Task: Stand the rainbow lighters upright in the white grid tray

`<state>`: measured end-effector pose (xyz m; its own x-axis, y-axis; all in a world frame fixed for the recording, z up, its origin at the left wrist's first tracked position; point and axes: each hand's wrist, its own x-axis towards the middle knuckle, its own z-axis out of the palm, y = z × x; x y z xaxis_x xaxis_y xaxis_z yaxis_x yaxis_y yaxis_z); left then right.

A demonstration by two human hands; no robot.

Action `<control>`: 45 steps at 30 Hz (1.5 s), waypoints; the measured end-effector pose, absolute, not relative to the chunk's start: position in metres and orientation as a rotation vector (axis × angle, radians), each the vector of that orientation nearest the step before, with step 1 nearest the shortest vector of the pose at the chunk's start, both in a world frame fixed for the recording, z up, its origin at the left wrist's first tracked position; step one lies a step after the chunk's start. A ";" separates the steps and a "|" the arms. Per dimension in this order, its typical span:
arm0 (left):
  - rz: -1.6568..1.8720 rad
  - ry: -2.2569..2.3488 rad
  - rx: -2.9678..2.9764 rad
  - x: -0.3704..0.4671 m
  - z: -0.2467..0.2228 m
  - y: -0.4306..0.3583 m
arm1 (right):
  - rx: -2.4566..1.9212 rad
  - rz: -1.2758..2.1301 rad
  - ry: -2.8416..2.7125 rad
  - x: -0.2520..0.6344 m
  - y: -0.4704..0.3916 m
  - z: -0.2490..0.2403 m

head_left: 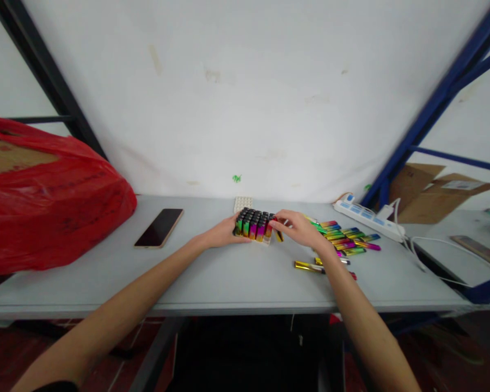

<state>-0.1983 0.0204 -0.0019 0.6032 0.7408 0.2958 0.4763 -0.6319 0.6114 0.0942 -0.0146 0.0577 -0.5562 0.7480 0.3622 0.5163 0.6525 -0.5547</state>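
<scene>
A white tray (265, 240) packed with several upright rainbow-coloured lighters (253, 223) stands mid-table. My left hand (222, 233) rests against the tray's left side, steadying it. My right hand (298, 228) is at the tray's right end, fingertips pinching a lighter (278, 235) at the tray's corner. A loose pile of the same lighters (347, 239) lies just right of my right hand, and a few more lie nearer me, one gold (306, 265).
A second tray (242, 203) lies behind the filled one. A black phone (159, 227) lies to the left, beside a big red plastic bag (44, 201). A white power strip (369, 216) with cables sits at the right; cardboard boxes (428, 193) behind it.
</scene>
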 end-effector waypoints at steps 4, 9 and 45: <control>0.744 0.966 2.347 -0.199 -0.002 0.021 | -1.019 0.551 -2.258 0.095 -0.013 0.054; 0.735 0.952 2.363 -0.199 -0.002 0.021 | -1.046 0.533 -2.255 0.094 -0.011 0.048; 0.775 0.929 2.365 -0.199 -0.003 0.021 | -1.215 0.605 -2.327 0.090 -0.014 0.050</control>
